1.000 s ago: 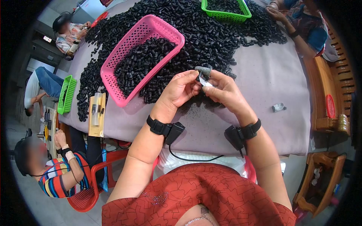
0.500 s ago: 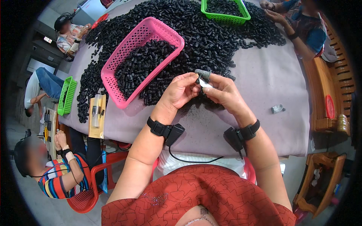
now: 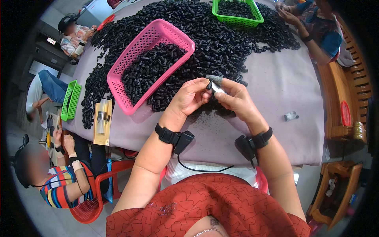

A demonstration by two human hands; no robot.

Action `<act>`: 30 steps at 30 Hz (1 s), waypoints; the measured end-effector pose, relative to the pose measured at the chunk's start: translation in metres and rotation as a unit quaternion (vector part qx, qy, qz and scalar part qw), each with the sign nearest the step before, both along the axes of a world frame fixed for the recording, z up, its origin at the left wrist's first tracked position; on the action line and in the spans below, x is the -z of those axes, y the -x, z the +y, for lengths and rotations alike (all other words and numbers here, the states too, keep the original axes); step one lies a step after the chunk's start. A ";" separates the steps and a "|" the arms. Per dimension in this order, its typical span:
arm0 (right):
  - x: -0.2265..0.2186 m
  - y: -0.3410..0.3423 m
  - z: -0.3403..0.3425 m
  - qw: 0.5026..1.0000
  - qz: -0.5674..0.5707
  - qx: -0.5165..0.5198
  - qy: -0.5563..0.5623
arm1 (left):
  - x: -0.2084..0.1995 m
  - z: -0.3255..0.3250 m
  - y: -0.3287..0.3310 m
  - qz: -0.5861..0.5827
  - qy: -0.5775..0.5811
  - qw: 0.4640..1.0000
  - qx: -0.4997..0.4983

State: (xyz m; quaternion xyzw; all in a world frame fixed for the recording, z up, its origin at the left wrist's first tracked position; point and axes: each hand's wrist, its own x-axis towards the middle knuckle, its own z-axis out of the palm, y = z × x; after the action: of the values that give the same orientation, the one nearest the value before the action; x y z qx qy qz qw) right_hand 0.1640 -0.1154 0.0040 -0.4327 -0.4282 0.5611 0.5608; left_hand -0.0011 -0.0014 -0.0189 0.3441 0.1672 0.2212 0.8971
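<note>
Above the near edge of the heap, both my hands meet. My left hand (image 3: 192,96) is closed, pinching a small black piece (image 3: 209,85) between thumb and forefinger. Closed as well, my right hand (image 3: 235,96) grips a thin pale blade (image 3: 217,89) under its thumb, pressed near the black piece. A grey speckled sleeve-like thing (image 3: 213,78) is at the tip of my right forefinger; I cannot tell whether it is worn or held. Behind my hands spreads a large heap of small black pieces (image 3: 221,43). A pink plastic basket (image 3: 152,96) stands tilted in it, partly filled with them.
A green basket (image 3: 239,20) stands at the far side, another (image 3: 71,100) at the left. On the cloth-covered table (image 3: 276,87) lie a small grey bundle (image 3: 291,115) and a yellow card with a clear tube (image 3: 102,122). Several people sit around; black straps and a cable are on my wrists.
My hands stay together, with the blade and black piece slightly shifted. The person at the lower left has raised and parted their hands. The whole view has shifted a little.
</note>
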 end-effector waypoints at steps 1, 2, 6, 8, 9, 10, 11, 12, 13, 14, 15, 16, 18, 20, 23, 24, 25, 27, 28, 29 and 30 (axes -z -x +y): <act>0.000 0.000 0.000 1.000 0.000 0.000 0.000 | 0.000 0.000 0.000 0.000 0.000 1.000 0.000; -0.001 0.000 0.000 1.000 0.000 -0.004 -0.001 | 0.000 0.000 0.000 0.002 0.000 1.000 -0.003; -0.002 0.004 -0.001 0.999 -0.028 -0.010 -0.022 | -0.002 -0.002 -0.001 0.011 -0.001 0.999 -0.032; -0.001 0.004 -0.001 0.999 -0.026 -0.008 -0.020 | -0.001 -0.002 -0.001 0.018 -0.004 0.999 -0.035; 0.001 0.002 0.000 1.000 -0.017 -0.003 -0.011 | 0.000 -0.002 -0.002 0.025 -0.007 0.999 -0.038; 0.002 0.001 0.001 1.000 -0.007 0.001 -0.003 | 0.001 -0.001 -0.001 0.025 -0.007 0.999 -0.038; 0.002 0.000 0.002 1.000 -0.007 0.000 -0.003 | 0.002 0.001 0.001 0.021 -0.019 0.999 -0.021; 0.002 0.000 0.002 1.000 -0.008 -0.003 -0.007 | 0.002 0.001 0.002 0.018 -0.030 0.999 -0.003; 0.003 0.000 0.002 1.000 -0.009 -0.006 -0.010 | 0.000 0.000 0.001 0.018 -0.030 0.999 -0.004; 0.003 0.000 0.002 1.000 -0.010 -0.006 -0.009 | -0.002 -0.003 0.000 0.031 -0.031 0.999 -0.018; 0.003 0.001 0.001 1.000 -0.013 -0.001 -0.015 | -0.005 -0.005 0.000 0.044 -0.031 0.998 -0.032; 0.002 0.002 0.001 1.000 -0.017 0.004 -0.021 | -0.006 -0.004 0.000 0.043 -0.032 0.998 -0.032; 0.000 0.001 0.000 1.000 -0.020 0.020 -0.011 | -0.008 -0.002 0.000 0.038 -0.020 0.998 -0.051; 0.000 0.002 0.000 0.999 -0.022 0.035 -0.001 | -0.007 0.003 0.003 0.022 -0.020 0.999 -0.044; 0.002 0.002 0.002 0.997 0.011 0.074 -0.019 | -0.008 0.003 0.004 0.007 -0.009 0.999 -0.038; 0.004 0.001 0.002 0.997 0.011 0.074 -0.019 | -0.010 0.002 0.003 0.008 0.001 0.999 -0.039; 0.006 0.000 0.003 0.997 0.011 0.076 -0.017 | -0.010 0.001 0.003 0.008 0.001 0.999 -0.039; 0.006 0.000 0.003 0.997 0.012 0.077 -0.015 | -0.012 -0.001 0.002 0.025 0.000 0.998 -0.060; 0.005 0.001 0.003 0.997 0.009 0.078 -0.015 | -0.013 -0.001 0.001 0.025 0.000 0.998 -0.060; 0.004 0.001 0.002 0.997 0.006 0.079 -0.014 | -0.014 -0.001 0.001 0.023 0.002 0.997 -0.067; 0.004 0.001 0.002 0.997 0.006 0.079 -0.014 | -0.014 -0.001 0.001 0.021 0.003 0.997 -0.074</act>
State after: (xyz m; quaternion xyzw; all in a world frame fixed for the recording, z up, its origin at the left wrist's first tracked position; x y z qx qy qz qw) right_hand 0.1634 -0.1134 -0.0001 -0.4540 -0.3972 0.5114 0.6121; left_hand -0.0024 -0.0024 -0.0049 0.3324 0.2115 0.2794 0.8756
